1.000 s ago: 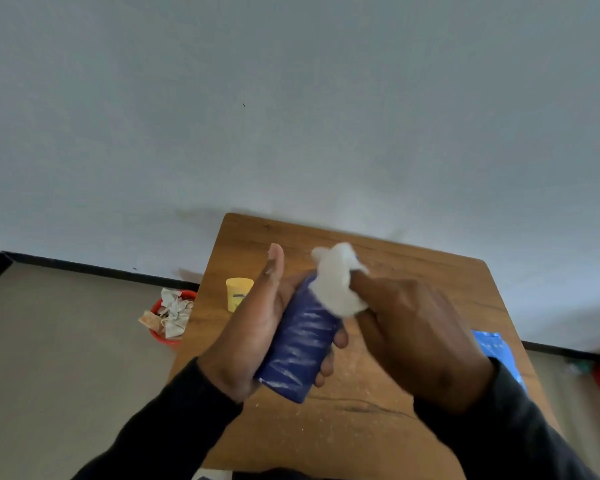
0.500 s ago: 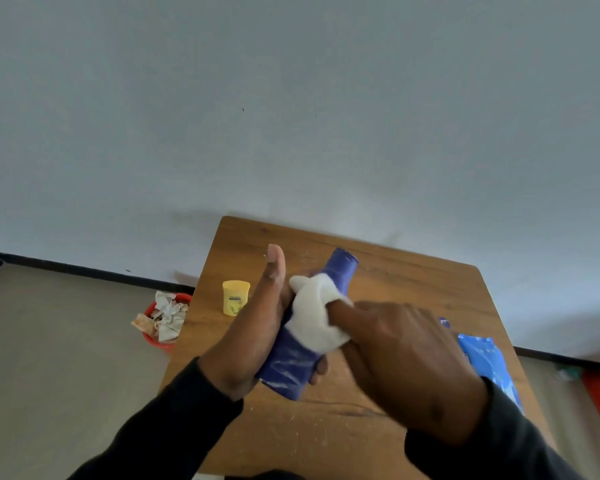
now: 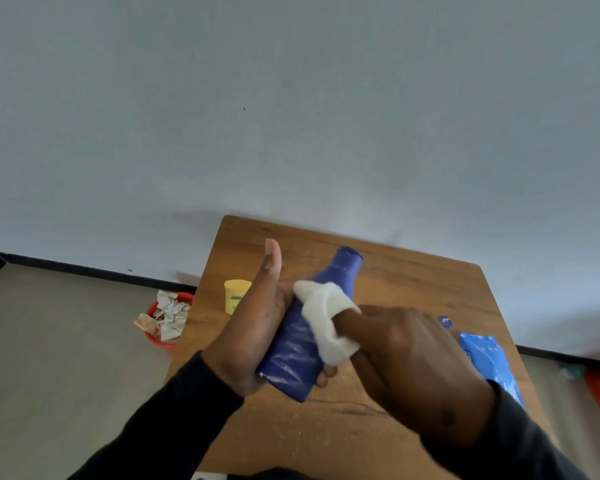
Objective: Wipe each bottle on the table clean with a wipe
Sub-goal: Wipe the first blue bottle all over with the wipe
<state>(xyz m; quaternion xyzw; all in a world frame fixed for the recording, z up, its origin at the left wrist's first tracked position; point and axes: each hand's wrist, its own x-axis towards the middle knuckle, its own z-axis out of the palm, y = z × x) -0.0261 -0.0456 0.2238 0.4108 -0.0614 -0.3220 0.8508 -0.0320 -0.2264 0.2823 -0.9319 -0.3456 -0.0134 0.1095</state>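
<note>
Head view, centre frame: left hand [image 3: 253, 327] in a firm grip around the blue bottle [image 3: 302, 341], right hand [image 3: 406, 358] pinching the wipe [image 3: 326, 323] mid-body, lower streaks unwiped, yellow jar [image 3: 236, 295] on the table [image 3: 413, 282] untouched.

left hand [image 3: 253, 337]: curled round the blue bottle [image 3: 305, 341], thumb straight up
right hand [image 3: 409, 365]: right of the bottle, fingers pressing the white wipe [image 3: 326, 323] onto it
sleeves: dark, both forearms
</note>
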